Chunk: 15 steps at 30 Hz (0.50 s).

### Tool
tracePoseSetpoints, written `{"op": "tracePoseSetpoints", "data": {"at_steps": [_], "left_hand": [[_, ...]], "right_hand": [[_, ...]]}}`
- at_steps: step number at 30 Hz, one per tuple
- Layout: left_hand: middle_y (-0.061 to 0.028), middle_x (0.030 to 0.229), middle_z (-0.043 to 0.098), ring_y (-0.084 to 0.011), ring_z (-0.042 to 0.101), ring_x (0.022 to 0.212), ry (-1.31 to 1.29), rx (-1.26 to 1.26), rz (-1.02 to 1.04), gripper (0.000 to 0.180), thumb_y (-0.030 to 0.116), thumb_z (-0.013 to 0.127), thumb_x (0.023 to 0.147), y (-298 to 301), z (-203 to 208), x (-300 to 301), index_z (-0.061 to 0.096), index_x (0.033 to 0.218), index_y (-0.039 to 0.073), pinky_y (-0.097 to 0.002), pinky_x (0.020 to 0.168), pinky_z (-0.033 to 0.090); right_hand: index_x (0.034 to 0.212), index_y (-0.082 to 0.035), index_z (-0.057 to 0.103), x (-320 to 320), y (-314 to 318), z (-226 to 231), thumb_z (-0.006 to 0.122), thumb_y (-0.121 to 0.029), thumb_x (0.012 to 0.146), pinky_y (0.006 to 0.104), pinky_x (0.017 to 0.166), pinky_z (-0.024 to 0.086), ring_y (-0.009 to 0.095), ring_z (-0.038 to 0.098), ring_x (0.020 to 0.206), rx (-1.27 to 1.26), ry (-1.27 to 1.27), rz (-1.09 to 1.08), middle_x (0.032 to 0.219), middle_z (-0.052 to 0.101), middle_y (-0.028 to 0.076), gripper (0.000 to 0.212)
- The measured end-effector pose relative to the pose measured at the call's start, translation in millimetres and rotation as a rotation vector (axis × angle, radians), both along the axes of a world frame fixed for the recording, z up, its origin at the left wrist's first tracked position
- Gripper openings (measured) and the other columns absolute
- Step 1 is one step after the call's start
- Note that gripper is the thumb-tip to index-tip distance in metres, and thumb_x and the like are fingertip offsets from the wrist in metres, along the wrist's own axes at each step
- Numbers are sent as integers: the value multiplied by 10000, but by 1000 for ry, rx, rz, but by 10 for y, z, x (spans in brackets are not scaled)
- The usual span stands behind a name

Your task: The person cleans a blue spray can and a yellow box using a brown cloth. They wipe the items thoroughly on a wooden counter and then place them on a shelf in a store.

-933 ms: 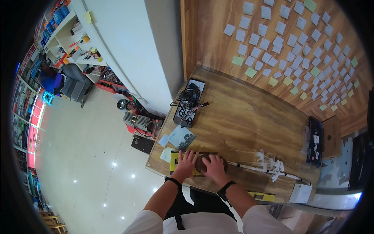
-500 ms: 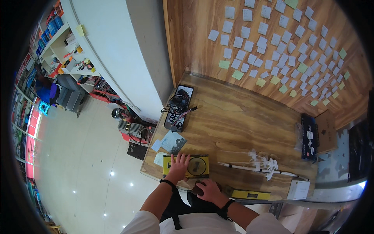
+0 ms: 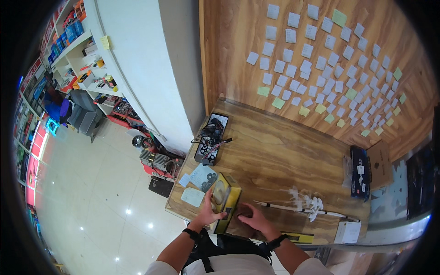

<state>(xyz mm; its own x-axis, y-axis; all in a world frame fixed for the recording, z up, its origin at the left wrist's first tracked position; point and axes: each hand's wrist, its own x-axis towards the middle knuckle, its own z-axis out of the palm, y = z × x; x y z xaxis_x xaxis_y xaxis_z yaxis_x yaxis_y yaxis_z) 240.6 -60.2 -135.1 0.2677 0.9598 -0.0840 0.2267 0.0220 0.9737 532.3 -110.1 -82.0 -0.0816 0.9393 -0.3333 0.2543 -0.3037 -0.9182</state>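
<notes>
We see the yellow box [image 3: 226, 198] tilted up at the near edge of the bench [image 3: 275, 151], its long axis running away from our body and its round window turned leftward. Our left hand [image 3: 209, 214] is the nearer, its fingers gripping the box's near part; the box lies just left of our right hand [image 3: 258, 222], whose fingers curve by a dark brown thing [image 3: 243, 211]. Blur hides whether they close on it, and we cannot tell whether the box's underside meets the bench.
</notes>
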Motion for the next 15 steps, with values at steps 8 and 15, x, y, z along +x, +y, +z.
{"op": "tracePoseSetpoints", "data": {"at_steps": [8,15], "left_hand": [[-184,1583,588,-324,585,1452,-930,-620,358,676,485,462,1170,-593,-1138,-281,360,1685,58,-465,1268,422],[-166,1346,735,-348,703,1238,-634,-385,781,615,476,346,1215,-1027,-1477,-199,657,1379,-28,-444,1117,538]], "right_hand": [[1511,-120,673,-801,459,578,879,-239,947,387,1058,604,225,784,1189,78,-10,434,1304,817,109,612],[1384,-161,739,-1452,735,659,873,-316,789,470,1000,608,397,753,1141,167,-332,880,1254,808,140,630]]}}
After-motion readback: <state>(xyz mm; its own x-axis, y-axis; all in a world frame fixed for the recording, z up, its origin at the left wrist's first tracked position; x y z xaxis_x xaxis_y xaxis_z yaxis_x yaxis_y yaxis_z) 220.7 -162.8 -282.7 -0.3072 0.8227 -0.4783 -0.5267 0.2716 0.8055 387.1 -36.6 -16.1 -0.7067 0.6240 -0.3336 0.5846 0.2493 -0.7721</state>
